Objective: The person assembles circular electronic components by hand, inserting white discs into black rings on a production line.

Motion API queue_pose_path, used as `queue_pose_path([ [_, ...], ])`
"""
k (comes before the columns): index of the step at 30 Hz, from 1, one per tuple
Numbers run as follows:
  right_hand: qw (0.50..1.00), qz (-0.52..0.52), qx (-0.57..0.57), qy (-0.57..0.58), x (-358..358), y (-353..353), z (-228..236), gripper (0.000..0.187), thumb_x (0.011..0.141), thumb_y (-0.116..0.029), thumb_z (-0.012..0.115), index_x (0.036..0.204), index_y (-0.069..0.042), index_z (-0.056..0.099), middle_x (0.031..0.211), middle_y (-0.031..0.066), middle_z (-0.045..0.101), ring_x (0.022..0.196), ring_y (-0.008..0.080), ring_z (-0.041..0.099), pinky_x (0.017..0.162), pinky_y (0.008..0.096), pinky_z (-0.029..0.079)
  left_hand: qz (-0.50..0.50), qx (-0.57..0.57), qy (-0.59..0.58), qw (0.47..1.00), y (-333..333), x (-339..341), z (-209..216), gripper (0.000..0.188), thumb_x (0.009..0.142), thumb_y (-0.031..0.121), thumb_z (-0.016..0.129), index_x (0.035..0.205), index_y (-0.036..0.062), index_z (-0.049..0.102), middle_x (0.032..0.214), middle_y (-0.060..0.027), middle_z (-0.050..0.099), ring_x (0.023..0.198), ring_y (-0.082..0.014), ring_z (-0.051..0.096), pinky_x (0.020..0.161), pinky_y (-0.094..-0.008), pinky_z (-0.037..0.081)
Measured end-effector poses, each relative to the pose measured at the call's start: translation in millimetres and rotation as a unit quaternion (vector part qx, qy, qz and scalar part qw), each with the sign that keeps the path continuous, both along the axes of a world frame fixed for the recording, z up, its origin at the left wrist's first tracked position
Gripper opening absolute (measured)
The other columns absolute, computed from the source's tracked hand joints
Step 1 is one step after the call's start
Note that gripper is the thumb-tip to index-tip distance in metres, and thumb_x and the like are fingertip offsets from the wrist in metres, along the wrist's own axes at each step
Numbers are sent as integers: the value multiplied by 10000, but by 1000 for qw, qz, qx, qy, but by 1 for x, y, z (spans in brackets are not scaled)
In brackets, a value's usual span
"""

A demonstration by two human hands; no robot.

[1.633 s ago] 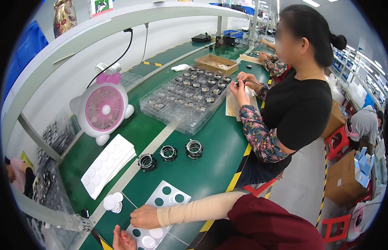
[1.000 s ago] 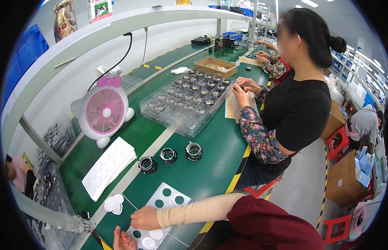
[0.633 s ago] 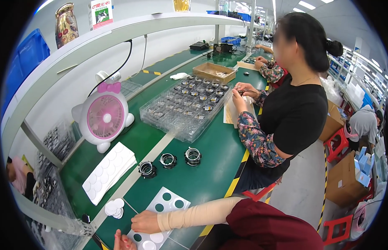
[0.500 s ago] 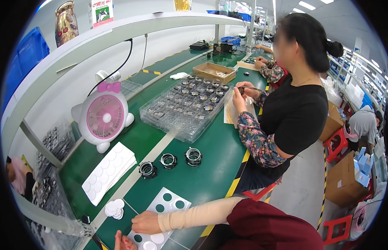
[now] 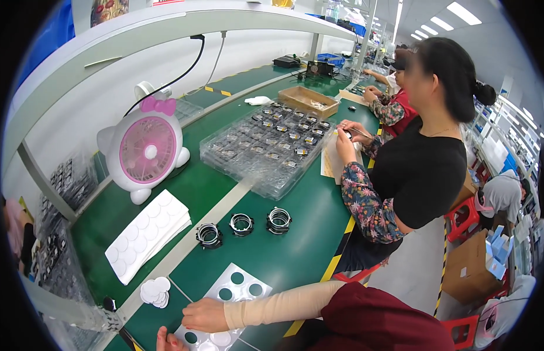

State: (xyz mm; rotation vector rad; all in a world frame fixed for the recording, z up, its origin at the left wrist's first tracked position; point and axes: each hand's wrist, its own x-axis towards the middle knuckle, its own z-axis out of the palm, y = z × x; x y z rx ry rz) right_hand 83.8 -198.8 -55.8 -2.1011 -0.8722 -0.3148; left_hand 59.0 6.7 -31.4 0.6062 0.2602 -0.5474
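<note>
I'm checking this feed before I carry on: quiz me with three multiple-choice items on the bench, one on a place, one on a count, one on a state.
1. Where does the right hand rest?
A. on the white sheet of round stickers
B. on the pink fan
C. in the cardboard box

2. How many black-and-silver rings stand in a row on the green mat?
A. one
B. three
C. six

3. What state is that sticker sheet in?
A. full, no sticker removed
B. partly peeled, with round holes showing green
C. rolled into a tube

Answers: 1 A, the hand lies on the sheet's near end. 2 B, three rings sit side by side beyond the sheet. 3 B, several round gaps show the mat, while white discs remain.
</note>
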Motion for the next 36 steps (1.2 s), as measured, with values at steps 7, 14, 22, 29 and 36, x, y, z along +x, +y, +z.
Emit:
queue_pose_path([
  [7, 999, 10, -41, -11, 1, -2, -1, 107, 801, -147, 535, 738, -61, 528, 699, 65, 467, 688, 224, 520, 562, 333, 444, 7, 2, 25, 1000, 0, 0, -1, 273, 921, 161, 402, 1142, 20, 477, 786, -69, 522, 630, -140, 432, 519, -237, 375],
  [14, 999, 5, -31, 31, -1, -1, 4, 116, 780, -144, 552, 705, -56, 535, 705, 79, 497, 698, 251, 532, 593, 359, 439, -11, -18, 18, 1000, 4, 0, -1, 275, 929, 171, 389, 1140, 22, 485, 784, -70, 515, 643, -143, 430, 539, -246, 371],
  [22, 1000, 3, -17, 26, 1, -1, 4, 118, 772, -143, 558, 699, -53, 535, 697, 81, 497, 701, 249, 535, 589, 359, 438, -6, 5, 17, 1000, 2, 0, 2, 280, 921, 162, 409, 1151, 19, 481, 789, -70, 506, 647, -140, 416, 548, -243, 357],
  [29, 999, 15, -31, 14, 1, -4, 4, 111, 816, -145, 516, 746, -58, 514, 704, 69, 458, 694, 225, 517, 567, 330, 431, -9, -11, 5, 1000, 2, 0, 0, 279, 919, 158, 409, 1151, 19, 480, 792, -72, 505, 649, -140, 413, 548, -243, 356],
  [36, 1000, 1, -15, 22, 1, -1, 4, 126, 774, -139, 554, 691, -46, 535, 701, 79, 503, 697, 244, 537, 589, 352, 438, -26, -29, -9, 999, 3, 0, -1, 283, 925, 173, 402, 1157, 30, 480, 793, -70, 513, 646, -137, 420, 550, -243, 361],
])
